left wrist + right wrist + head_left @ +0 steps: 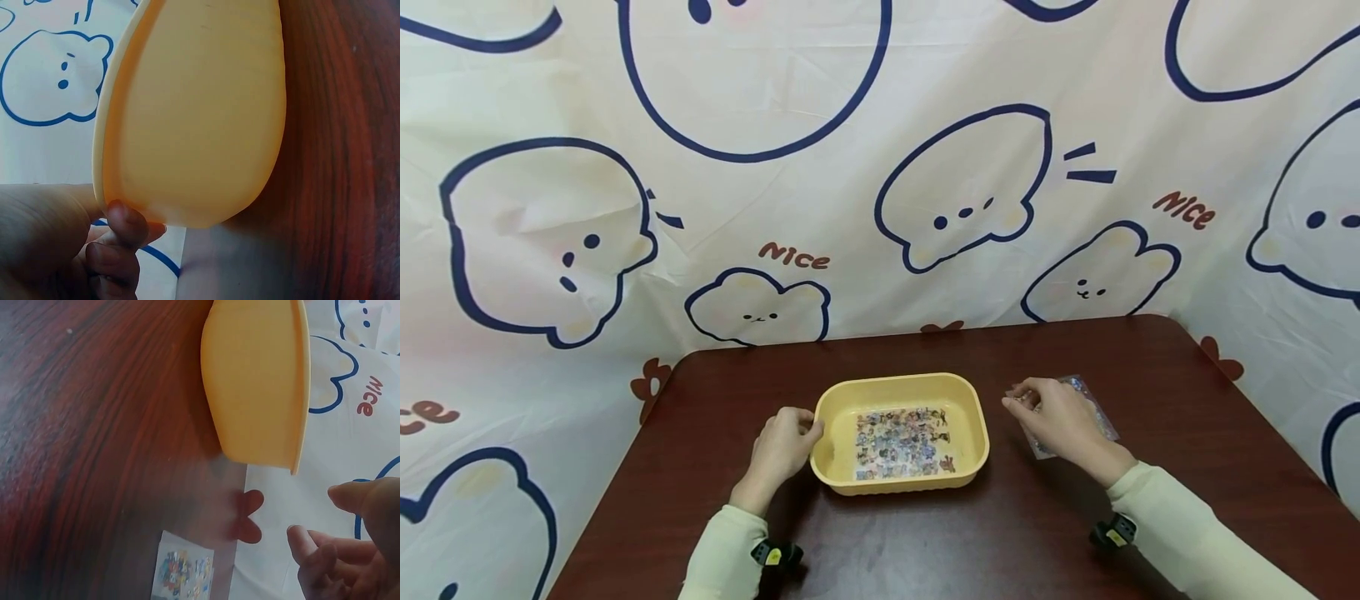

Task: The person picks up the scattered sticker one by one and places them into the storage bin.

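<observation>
My left hand [778,450] pinches the left end of a shallow yellow plastic tray [898,485], thumb on the rim and fingers on the outer wall. Inside the tray lies a sheet of small colourful cartoon stickers [895,442]. To the right of the tray, my right hand [1063,421] hovers over a flat clear packet of similar stickers [1097,410] and partly covers it. The right wrist view shows its thumb and bent fingers apart, with nothing between them. There, the packet [182,569] lies on the table below the hand.
The tray and packet are on a dark reddish-brown wooden table [895,550]. A pale cloth with blue cartoon outlines [955,75] hangs behind and beside the table. Each wrist wears a black strap with a small device [775,553].
</observation>
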The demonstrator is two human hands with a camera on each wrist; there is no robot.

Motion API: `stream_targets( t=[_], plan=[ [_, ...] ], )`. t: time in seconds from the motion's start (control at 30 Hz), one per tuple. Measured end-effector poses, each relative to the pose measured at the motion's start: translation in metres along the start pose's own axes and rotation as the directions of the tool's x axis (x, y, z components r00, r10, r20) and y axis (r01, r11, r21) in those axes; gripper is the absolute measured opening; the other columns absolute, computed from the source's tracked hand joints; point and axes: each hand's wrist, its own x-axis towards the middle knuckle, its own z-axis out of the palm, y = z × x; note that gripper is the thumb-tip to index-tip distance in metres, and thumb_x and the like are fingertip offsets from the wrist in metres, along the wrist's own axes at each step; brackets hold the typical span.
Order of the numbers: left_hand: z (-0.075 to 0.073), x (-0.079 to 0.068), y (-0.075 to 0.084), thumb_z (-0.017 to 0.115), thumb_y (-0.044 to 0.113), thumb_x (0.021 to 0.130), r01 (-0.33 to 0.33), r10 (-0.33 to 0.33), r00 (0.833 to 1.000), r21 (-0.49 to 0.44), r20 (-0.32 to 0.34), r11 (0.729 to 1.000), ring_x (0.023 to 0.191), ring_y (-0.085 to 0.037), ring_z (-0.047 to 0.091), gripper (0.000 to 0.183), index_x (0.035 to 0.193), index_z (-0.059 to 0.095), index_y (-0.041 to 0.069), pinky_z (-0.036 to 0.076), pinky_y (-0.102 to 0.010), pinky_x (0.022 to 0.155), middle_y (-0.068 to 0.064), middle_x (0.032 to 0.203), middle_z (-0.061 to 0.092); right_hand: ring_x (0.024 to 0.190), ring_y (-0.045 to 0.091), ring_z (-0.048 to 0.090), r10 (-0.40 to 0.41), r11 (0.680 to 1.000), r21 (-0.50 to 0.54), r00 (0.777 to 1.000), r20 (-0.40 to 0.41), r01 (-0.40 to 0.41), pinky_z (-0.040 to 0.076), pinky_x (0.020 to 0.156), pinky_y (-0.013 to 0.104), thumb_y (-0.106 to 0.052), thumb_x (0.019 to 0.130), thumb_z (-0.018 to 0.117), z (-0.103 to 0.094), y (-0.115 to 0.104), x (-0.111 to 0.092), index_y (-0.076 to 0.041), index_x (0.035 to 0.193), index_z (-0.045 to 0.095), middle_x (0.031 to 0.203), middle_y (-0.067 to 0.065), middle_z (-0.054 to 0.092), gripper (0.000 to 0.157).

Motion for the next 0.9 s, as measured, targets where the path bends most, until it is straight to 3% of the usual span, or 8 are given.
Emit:
stream_targets(
  t=[0.37,0.9],
  plan=[
    [0.0,0.0,-0.001,0.064,0.026,0.096,-0.007,0.007,1.0,0.001,-0.009,1.0,0.086,-0.019,0.071,0.03,0.113,0.075,0.003,0.054,-0.046,0.077,-0.007,0.099,0.078,0.065,0.011,0.056,0.021,0.999,-0.025,1.0,0.023,-0.021,0.043,0.051,0.03,-0.044,0.097,0.064,-0.002,0.011,-0.001,-0.011,0.11,0.072,0.087,0.001,0.07,0.036],
    [0.0,-0.001,-0.001,0.064,0.026,0.095,-0.013,0.013,1.0,0.004,-0.01,1.0,0.087,-0.02,0.072,0.03,0.113,0.076,0.004,0.054,-0.047,0.077,-0.008,0.098,0.078,0.058,0.012,0.053,-0.013,0.997,-0.078,1.0,0.012,0.014,0.039,0.044,0.03,-0.039,0.096,0.066,-0.006,0.028,-0.002,-0.003,0.11,0.072,0.082,0.005,0.07,0.039]
  ],
)
